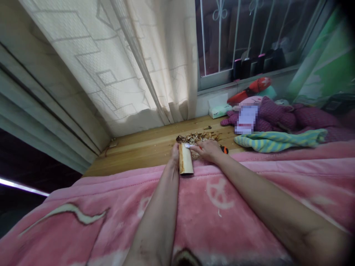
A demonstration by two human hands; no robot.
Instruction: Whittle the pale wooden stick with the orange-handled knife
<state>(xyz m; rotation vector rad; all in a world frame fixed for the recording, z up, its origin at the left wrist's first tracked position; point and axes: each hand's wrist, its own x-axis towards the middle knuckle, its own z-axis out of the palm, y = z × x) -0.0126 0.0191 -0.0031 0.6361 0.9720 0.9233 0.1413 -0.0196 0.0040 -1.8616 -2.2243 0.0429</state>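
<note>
A pale, half-round length of wood (186, 162) with brown bark along its left edge stands slanted near the wooden surface's front edge. My left hand (175, 152) is closed around its left side, the fingers mostly hidden behind it. My right hand (210, 150) is wrapped around a knife (225, 150), whose black and orange handle end sticks out to the right. The knife's light-coloured blade lies against the upper face of the wood. Behind both hands is a heap of wood shavings (198, 137).
A pink blanket (116, 221) covers the front. On the wooden surface (133, 151), a tissue pack (219, 111), a striped cloth (277, 141) and a purple plush toy (277, 114) lie to the right. Curtains (133, 66) hang behind, beside a barred window (238, 37).
</note>
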